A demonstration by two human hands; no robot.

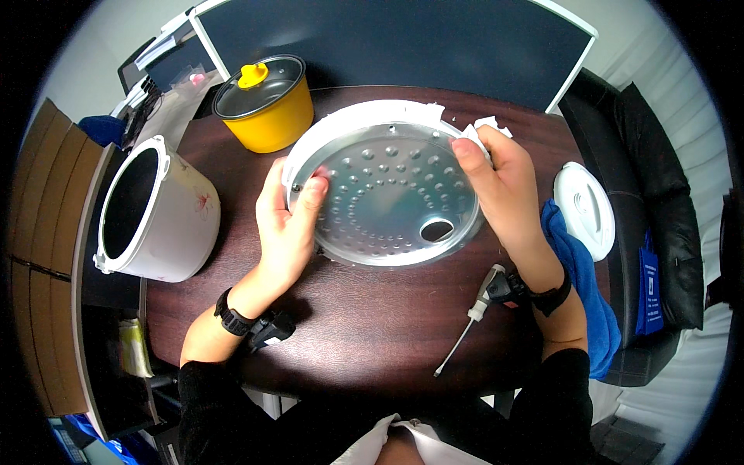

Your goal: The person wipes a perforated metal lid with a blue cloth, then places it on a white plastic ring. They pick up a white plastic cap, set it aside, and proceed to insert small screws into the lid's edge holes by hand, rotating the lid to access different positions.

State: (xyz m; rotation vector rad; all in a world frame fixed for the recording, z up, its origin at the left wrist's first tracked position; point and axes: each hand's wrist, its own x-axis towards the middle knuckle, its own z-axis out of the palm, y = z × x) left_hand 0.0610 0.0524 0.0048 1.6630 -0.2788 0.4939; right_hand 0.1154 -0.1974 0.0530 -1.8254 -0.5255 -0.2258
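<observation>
Above the table I hold up a round silver metal plate (380,194) with a white rim. It is dimpled all over, has a round hole low on its right side, and looks like a rice cooker's inner lid. My left hand (283,225) grips its left edge, thumb on the metal face. At the upper right edge my right hand (500,178) is closed round the rim, with crumpled white tissue (490,128) between fingers and plate. Below my right hand, a screwdriver (477,314) with a pale handle lies on the table.
A yellow pot (271,116) with a glass lid stands at the back left. The white flowered cooker body (174,225) sits at the left edge. On the right are a blue towel (597,310) and a white lid (585,209). A dark partition (403,46) closes the back.
</observation>
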